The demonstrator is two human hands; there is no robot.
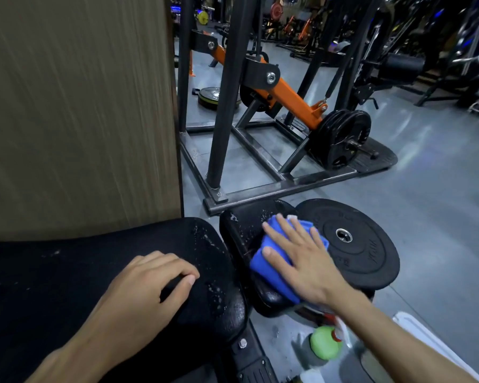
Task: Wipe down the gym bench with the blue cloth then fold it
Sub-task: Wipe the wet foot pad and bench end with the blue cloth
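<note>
Right hand (302,258) reaching forward, fingers straight and spread, pressing flat on the bunched blue cloth (271,261) atop the small black seat pad (241,225), wet with droplets. Left hand (152,283) resting on the long bench surface (67,272), fingers loosely curled, holding nothing. Black weight plate (365,244) just beside the cloth; green spray bottle (325,342) on the floor below.

My one head view looks forward and down, close over the surface (67,286), gym floor (426,217) far beyond.
</note>
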